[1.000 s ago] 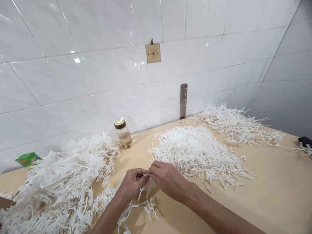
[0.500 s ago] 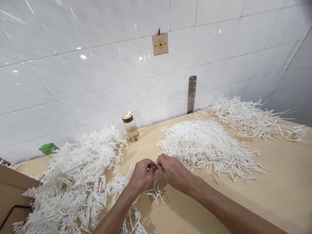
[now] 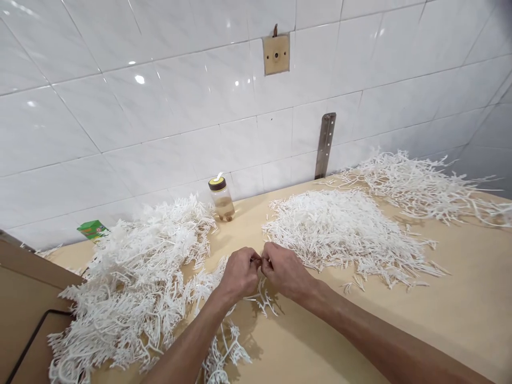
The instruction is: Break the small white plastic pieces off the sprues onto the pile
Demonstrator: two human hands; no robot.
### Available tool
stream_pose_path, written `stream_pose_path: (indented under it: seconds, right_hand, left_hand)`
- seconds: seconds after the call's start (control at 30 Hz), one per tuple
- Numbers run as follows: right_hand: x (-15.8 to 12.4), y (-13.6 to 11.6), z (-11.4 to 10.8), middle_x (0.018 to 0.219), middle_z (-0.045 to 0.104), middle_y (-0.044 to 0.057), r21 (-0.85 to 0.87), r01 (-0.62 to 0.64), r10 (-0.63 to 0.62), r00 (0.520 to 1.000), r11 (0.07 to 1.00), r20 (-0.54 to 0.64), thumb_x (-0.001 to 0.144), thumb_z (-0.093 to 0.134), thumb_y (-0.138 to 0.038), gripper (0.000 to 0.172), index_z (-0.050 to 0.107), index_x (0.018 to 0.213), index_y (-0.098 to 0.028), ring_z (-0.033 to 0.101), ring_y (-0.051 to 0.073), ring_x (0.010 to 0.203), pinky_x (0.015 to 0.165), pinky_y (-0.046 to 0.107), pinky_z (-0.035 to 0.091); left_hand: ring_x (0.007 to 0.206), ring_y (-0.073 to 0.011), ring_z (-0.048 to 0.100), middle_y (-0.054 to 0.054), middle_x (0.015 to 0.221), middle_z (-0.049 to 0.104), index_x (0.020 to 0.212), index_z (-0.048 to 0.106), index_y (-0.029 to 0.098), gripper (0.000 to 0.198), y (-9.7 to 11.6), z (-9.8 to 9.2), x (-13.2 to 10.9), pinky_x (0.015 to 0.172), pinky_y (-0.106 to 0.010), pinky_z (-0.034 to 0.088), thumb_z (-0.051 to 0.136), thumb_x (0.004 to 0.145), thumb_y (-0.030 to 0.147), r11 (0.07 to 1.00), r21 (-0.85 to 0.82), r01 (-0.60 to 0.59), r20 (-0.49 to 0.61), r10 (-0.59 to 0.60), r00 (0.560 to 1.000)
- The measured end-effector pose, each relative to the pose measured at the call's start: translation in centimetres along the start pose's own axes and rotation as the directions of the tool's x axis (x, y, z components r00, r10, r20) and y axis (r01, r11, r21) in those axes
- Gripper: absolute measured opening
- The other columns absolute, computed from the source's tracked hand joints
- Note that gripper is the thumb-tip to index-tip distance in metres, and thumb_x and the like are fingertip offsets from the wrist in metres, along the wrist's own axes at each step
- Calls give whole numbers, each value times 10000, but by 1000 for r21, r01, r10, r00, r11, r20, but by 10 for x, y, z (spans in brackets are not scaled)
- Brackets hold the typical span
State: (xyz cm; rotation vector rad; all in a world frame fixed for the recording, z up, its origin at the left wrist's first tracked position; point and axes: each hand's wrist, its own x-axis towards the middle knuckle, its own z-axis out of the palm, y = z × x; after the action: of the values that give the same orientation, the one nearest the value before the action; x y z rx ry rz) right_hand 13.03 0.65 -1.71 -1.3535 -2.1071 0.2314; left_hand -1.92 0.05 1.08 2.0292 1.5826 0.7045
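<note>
My left hand (image 3: 241, 271) and my right hand (image 3: 285, 268) meet fingertip to fingertip above the tan table (image 3: 312, 341). Both are pinched closed; a white branching strand (image 3: 264, 298) shows just below them, and what lies between the fingertips is too small to make out. Left of my hands spreads a large tangled heap of white branching strands (image 3: 132, 282). Beyond my right hand lies a pile of short white pieces (image 3: 336, 229). A small white cluster (image 3: 226, 352) rests near my left forearm.
Against the tiled wall stand a clear jar with a dark lid (image 3: 223, 202) and a metal bracket (image 3: 326, 145). Longer white strands (image 3: 420, 184) lie at the back right. A green packet (image 3: 93, 230) and a cardboard box (image 3: 32, 314) are at the left.
The view has shifted, so the jar and piles sit slightly farther right and higher. My hands remain together, with the fingertips closed.
</note>
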Motion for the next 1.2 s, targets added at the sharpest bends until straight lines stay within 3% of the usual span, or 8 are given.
stream_pose_path:
  seconds: [0.1, 0.23, 0.43, 0.57, 0.7, 0.8, 1.0, 1.2]
  right_hand:
    - [5, 16, -6, 609, 531, -10, 74, -124, 133, 982, 990, -136, 826, 474, -79, 181, 465, 698, -206, 461, 126, 525, 519, 240, 318]
    - [13, 41, -29, 624, 568, -2, 46, -156, 162, 956, 987, -244, 831, 484, -145, 118, 488, 733, -211, 516, 156, 579, 585, 268, 348]
    - [14, 52, -39, 668, 613, -4, 87, -172, 187, 956, 981, -224, 865, 524, -245, 71, 529, 805, -207, 547, 159, 587, 632, 280, 376]
    - [12, 53, -32, 741, 641, 16, 67, -94, 105, 977, 993, -185, 862, 513, -203, 77, 558, 799, -203, 570, 168, 656, 666, 285, 397]
    - [12, 50, -32, 815, 679, 47, 90, -58, 71, 986, 994, -153, 895, 506, -232, 150, 633, 825, -193, 601, 176, 720, 717, 301, 436]
    - [12, 39, -37, 857, 712, 50, 205, -55, 71, 995, 977, -69, 894, 536, -292, 184, 690, 871, -193, 627, 168, 714, 723, 301, 465]
    - [7, 14, -42, 808, 727, 33, 351, -134, 88, 986, 927, 144, 877, 584, -420, 263, 721, 865, -197, 649, 166, 679, 609, 269, 471]
    - [5, 14, -36, 821, 715, 24, 314, -122, 95, 990, 942, 102, 839, 593, -252, 136, 711, 798, -199, 636, 158, 703, 643, 269, 462]
  left_hand:
    - [671, -189, 549, -79, 760, 662, 715, 668, 174, 155, 2, 1, -3, 613, -291, 340, 526, 773, 150, 992, 125, -23, -42, 28, 999]
    - [724, -190, 582, -68, 784, 687, 762, 703, 169, 167, -5, 3, 3, 681, -291, 398, 550, 802, 223, 993, -109, 47, -55, -53, 997]
    - [540, -96, 442, -7, 648, 602, 816, 700, 124, 305, -11, 0, 10, 534, -226, 340, 683, 744, 420, 799, -568, 197, 19, -226, 974]
    - [456, -51, 325, 22, 591, 555, 795, 683, 121, 324, -5, -3, 8, 455, -210, 235, 733, 698, 426, 715, -650, 259, 76, -278, 958]
    - [444, -49, 316, 34, 576, 529, 783, 679, 127, 341, -4, -3, 8, 434, -215, 195, 758, 665, 438, 687, -676, 268, 101, -274, 956]
    - [479, -60, 362, 23, 594, 541, 764, 669, 126, 330, -4, -3, 7, 455, -210, 226, 759, 663, 427, 671, -697, 252, 111, -246, 963]
    - [599, -111, 489, -12, 642, 596, 722, 676, 128, 251, 1, -1, 6, 568, -222, 365, 717, 685, 373, 732, -659, 174, 39, -198, 979]
    - [639, -149, 547, -32, 696, 656, 758, 700, 139, 208, -1, 4, 6, 620, -262, 419, 625, 750, 333, 886, -447, 122, -31, -151, 988]
